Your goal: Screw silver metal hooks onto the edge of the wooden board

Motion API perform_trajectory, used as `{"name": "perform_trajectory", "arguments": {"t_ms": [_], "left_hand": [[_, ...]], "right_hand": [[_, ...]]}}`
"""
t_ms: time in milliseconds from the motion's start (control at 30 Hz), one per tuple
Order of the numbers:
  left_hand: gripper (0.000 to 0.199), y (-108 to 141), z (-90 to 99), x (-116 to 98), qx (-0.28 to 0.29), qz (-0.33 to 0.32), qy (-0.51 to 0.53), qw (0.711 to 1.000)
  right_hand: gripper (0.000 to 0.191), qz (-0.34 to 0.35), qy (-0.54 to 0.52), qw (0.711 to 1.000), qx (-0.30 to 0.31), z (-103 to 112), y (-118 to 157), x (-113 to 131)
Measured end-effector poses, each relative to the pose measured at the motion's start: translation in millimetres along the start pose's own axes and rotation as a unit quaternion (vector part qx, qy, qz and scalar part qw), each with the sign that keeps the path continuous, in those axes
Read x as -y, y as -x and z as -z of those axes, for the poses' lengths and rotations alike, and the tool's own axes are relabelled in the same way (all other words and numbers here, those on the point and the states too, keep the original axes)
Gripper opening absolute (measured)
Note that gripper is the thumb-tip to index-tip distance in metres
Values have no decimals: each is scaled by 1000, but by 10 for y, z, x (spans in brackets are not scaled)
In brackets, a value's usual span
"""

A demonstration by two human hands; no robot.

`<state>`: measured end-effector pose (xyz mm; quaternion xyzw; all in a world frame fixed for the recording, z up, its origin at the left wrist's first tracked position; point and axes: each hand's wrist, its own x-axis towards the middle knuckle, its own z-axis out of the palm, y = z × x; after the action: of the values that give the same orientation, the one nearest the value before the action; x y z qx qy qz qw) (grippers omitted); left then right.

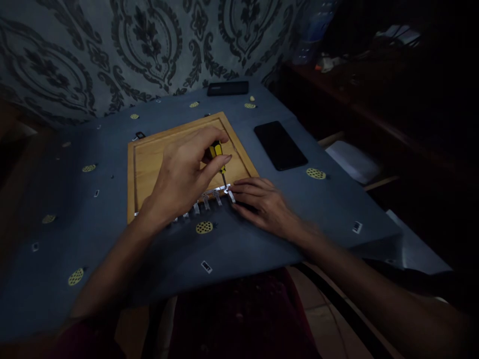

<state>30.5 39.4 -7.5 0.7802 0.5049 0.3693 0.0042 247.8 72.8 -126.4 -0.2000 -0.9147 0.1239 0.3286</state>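
My left hand [187, 167] grips a yellow and black screwdriver [216, 150] from above, its shaft pointing down at a metal strip [211, 192] on the near edge of a framed wooden board [149, 155]. A row of small hooks [206, 201] hangs from the strip over the board's edge. The tip meets the strip near its right end. Beside it, the fingertips of my right hand [264, 205] rest against the rightmost hook [231, 196], fingers nearly together. My left forearm hides part of the strip.
A black phone [280, 145] lies right of the board, and a dark flat case [228, 89] lies behind it. The blue tablecloth [239, 254] has pineapple prints. A plastic bottle [316, 25] stands at the back right, near a dark reddish-brown surface [337, 89].
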Motion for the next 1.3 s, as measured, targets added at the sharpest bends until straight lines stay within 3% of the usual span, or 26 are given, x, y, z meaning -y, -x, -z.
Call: {"name": "perform_trajectory", "arguments": {"t_ms": [300,667,1300], "left_hand": [[13,13,-44,32,-1,-21,-3,1000],[17,45,-64,7,-14,-62,-80,995],[11,49,-27,-39,7,-49,-62,997]], "right_hand": [[20,3,4,1000,-7,-8,4,-9],[17,20,19,999,-33,-39,7,-20],[17,22,11,999,-39,-40,2,-17]]}}
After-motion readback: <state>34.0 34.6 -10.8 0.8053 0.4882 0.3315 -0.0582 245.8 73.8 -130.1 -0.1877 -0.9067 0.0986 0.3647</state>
